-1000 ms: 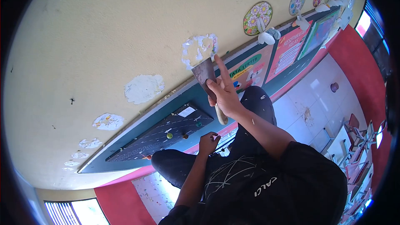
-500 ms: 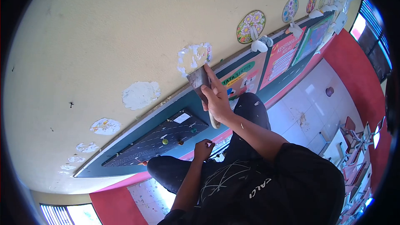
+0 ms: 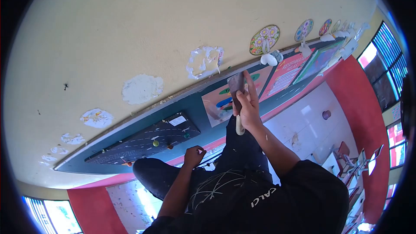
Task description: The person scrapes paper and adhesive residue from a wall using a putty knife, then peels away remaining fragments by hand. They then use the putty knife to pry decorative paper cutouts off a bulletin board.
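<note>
My right hand (image 3: 248, 111) is closed around a putty knife (image 3: 235, 89), index finger stretched along its wide metal blade and the pale handle end showing below. The blade stands in front of the green board (image 3: 190, 104), over a poster (image 3: 213, 112), just below the board's top ledge. Above and to the left, on the cream wall, is a partly scraped patch (image 3: 205, 63) with torn white paper remnants. My left hand (image 3: 194, 157) is curled near my bent knee (image 3: 151, 173); whether anything is inside its fingers is hidden.
Flowered paper ovals (image 3: 264, 39) line the wall at right; other scraped white patches (image 3: 142, 89) run leftward. A dark panel (image 3: 147, 141) with small balls hangs on the board. Far below are the tiled floor (image 3: 303, 123), a purple bucket (image 3: 326, 115) and chairs (image 3: 342, 152).
My right hand has drawn the putty knife away from the scraped patch, to the right and slightly down. The view has shifted a little. My left hand stays curled near the knee.
</note>
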`<move>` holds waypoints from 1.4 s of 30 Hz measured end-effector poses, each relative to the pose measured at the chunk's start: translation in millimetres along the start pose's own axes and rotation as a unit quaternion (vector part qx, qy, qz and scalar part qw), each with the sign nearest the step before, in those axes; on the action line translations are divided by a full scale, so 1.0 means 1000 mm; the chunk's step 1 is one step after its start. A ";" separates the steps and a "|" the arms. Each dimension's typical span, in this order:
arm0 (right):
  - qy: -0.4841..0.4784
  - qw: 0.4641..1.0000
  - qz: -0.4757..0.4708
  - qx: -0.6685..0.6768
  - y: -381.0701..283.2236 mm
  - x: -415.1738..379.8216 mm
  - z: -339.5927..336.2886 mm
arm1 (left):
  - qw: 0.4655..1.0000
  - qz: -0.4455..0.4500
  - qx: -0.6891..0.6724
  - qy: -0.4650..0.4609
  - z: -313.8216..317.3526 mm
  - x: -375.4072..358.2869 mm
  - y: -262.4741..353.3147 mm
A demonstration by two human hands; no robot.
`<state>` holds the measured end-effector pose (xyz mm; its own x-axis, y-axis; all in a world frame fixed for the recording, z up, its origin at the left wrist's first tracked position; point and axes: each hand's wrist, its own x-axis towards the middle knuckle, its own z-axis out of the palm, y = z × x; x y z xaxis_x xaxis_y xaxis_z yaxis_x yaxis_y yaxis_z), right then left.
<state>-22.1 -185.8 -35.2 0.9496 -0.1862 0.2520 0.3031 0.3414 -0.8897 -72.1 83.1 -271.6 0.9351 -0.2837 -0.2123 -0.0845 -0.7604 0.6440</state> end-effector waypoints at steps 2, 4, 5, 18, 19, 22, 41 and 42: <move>-0.073 0.996 0.042 -0.028 -0.007 0.000 -0.005 | 1.000 0.011 0.003 0.000 0.001 0.000 -0.001; -0.096 0.990 0.071 -0.073 -0.011 -0.004 0.007 | 1.000 0.030 0.009 0.004 0.002 0.001 0.000; -0.108 0.986 0.084 -0.097 -0.015 -0.005 0.015 | 0.999 0.030 -0.012 0.012 0.001 0.002 0.003; 0.032 0.989 -0.041 -0.136 -0.040 0.020 0.005 | 0.872 0.197 -0.066 0.442 -0.155 0.075 0.285; 0.034 0.989 -0.032 -0.144 -0.042 0.017 0.001 | 0.875 0.184 -0.065 0.443 -0.157 0.078 0.292; 0.041 0.990 -0.010 -0.136 -0.039 0.003 -0.009 | 0.884 0.150 -0.057 0.440 -0.162 0.086 0.305; 0.165 0.979 -0.048 -0.113 -0.051 0.006 -0.059 | 0.867 0.400 -0.017 0.298 -0.157 0.058 0.370; 0.186 0.967 -0.054 -0.167 -0.053 0.005 -0.078 | 0.904 0.349 0.035 0.245 -0.165 0.052 0.352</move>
<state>-39.7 -276.9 -16.5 0.8007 -0.5437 0.2518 0.2976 -0.0039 -0.9547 3.7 -103.1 65.3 0.6838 -0.4295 0.5899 -0.7187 -0.5360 0.4429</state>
